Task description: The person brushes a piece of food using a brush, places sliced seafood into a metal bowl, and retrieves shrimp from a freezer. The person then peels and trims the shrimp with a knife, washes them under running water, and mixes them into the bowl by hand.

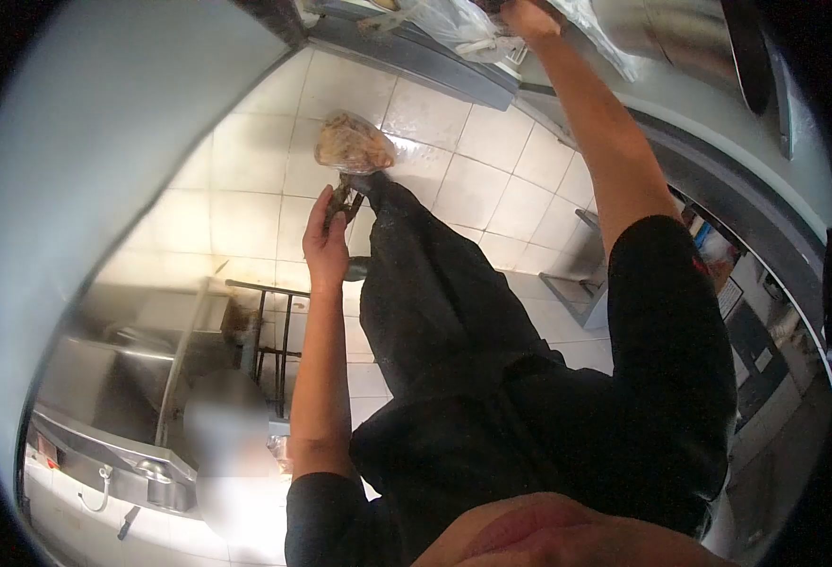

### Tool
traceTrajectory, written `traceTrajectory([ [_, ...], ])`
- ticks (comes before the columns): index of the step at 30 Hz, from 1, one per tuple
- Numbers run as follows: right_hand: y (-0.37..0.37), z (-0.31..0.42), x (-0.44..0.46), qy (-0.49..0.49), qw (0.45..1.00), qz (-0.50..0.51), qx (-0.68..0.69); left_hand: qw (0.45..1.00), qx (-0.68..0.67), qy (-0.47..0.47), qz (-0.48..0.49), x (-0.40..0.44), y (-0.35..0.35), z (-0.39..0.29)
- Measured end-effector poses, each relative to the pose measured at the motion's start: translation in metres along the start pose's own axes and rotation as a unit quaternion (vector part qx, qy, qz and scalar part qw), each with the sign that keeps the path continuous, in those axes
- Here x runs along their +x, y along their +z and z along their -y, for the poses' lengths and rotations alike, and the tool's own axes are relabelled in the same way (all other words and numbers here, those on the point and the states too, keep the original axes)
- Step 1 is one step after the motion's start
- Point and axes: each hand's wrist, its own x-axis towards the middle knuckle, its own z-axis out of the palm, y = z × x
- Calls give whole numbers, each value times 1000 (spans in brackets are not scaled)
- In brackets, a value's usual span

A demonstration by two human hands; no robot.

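My left hand (325, 241) is out in front of my legs, its fingers closed around the dark, gathered neck of a clear plastic bag. The filled part of this bag of yellow-brown food (353, 144) shows just beyond the fingertips, over the tiled floor; the exact food cannot be made out. At the top edge of the view, my right hand (532, 19) reaches in among white plastic bags (468, 28) on a shelf. Its fingers are cut off or hidden, so any hold there does not show.
A pale door panel (104, 142) stands open at my left. The grey cabinet edge (416, 66) crosses ahead, and a large metal pot (681, 42) stands upper right. Lower left are a steel sink unit (85, 378), a black metal rack (263, 321) and a blurred person (232, 454).
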Motion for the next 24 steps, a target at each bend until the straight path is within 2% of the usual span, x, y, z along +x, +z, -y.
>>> traceTrajectory([
  [6,0,-3,-18,19,998,-57,2,998,-56,-26,-2,-7,1,5],
  [7,3,-2,-16,21,998,-67,5,999,-30,-37,-1,-7,1,3],
  [9,3,2,-11,22,1000,-8,2,998,23,-59,2,-11,1,-2],
  [15,8,3,1,-7,1000,11,-13,997,57,-48,20,-13,4,-2],
  [18,7,-2,5,-19,999,15,-21,999,20,-21,19,-12,6,1],
  [24,20,-45,18,-70,996,4,-63,998,2,-61,2,-8,3,2],
])
